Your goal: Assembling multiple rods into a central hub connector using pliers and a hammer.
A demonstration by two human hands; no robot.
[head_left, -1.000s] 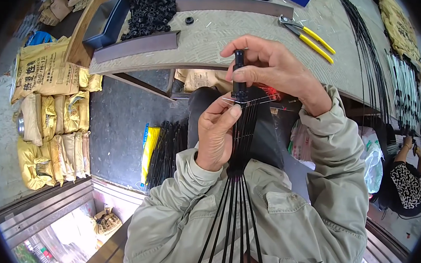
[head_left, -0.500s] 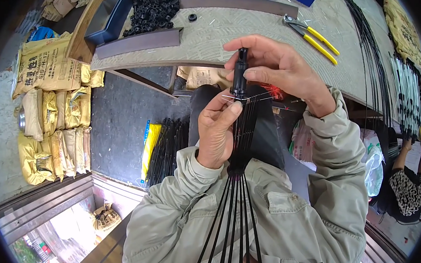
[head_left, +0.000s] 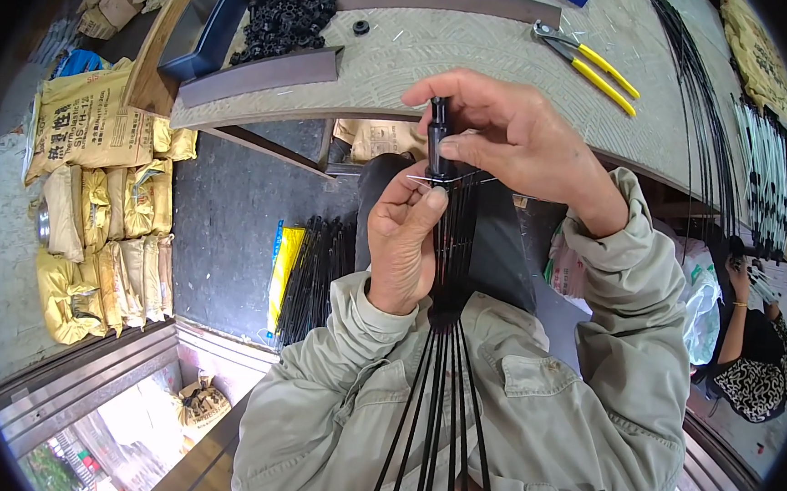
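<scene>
A black plastic umbrella runner (head_left: 437,144), a tube with a flared top, stands nearly upright in front of my lap. My left hand (head_left: 400,251) pinches just under its lower collar, where thin pale wire (head_left: 419,179) sticks out to the side. The thumb of my right hand (head_left: 533,141) presses on the runner's side, its index finger arched over the top and the other fingers partly hidden behind. From the collar a bundle of black umbrella ribs (head_left: 454,250) runs down toward me, then fans out over my jacket. The rib ends at the collar are mostly hidden by my left fingers.
On the bench (head_left: 405,73) lie yellow-handled cutting pliers (head_left: 597,73), a small black ring (head_left: 361,27) and a heap of black plastic parts (head_left: 287,10). More ribs (head_left: 316,277) lean below left. Sacks (head_left: 96,124) are stacked at left; a co-worker (head_left: 755,362) is at far right.
My right hand has shifted slightly left, with its thumb lower on the runner. The runner's top has tipped a little left. My left hand keeps its pinch. The co-worker's arm has moved.
</scene>
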